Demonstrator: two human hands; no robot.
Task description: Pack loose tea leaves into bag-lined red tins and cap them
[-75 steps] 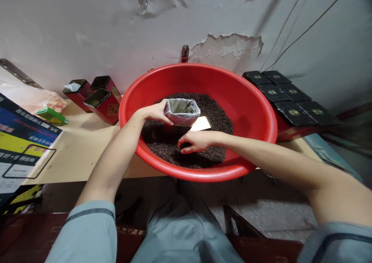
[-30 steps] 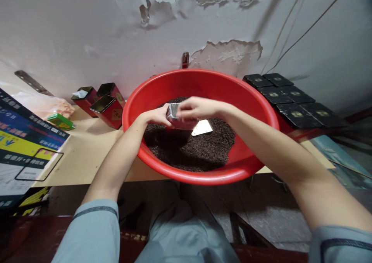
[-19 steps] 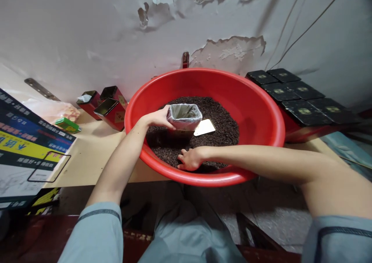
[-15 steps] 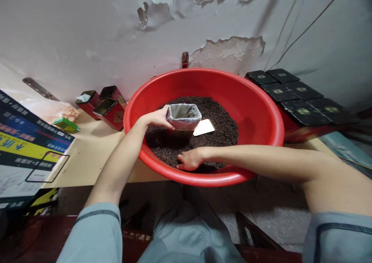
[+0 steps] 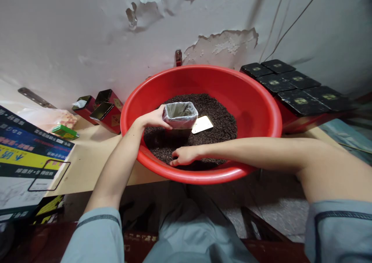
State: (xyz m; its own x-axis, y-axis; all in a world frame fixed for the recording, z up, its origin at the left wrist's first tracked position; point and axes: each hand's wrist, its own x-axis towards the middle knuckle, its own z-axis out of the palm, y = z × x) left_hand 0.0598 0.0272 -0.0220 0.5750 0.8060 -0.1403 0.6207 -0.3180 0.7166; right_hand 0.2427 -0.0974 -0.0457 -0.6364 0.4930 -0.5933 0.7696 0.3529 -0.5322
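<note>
A wide red basin (image 5: 255, 116) holds a bed of dark loose leaves (image 5: 223, 119) that look like tea. My left hand (image 5: 155, 119) is closed on the left side of a tin (image 5: 180, 124) lined with a clear plastic bag, upright with its mouth facing up. The tin's base is in shadow among the leaves. Close to the basin's near wall, my right hand (image 5: 186, 155) rests low on the leaves, its fingers bent and somewhat apart; nothing shows in it. A shiny pale rectangular plate, perhaps a lid (image 5: 202, 124), lies on the leaves beside the tin.
Several red tins with black lids (image 5: 302, 100) stand right of the basin. Three open red tins (image 5: 106, 117) are at left, near a small green box (image 5: 65, 132) and a plastic bag (image 5: 49, 114). A large printed carton (image 5: 29, 158) borders the wooden table (image 5: 93, 154). Behind is a peeling wall (image 5: 87, 34).
The view has shifted slightly, so everything sits a little differently. My right hand has moved slightly left over the leaves. My left hand keeps its hold on the tin.
</note>
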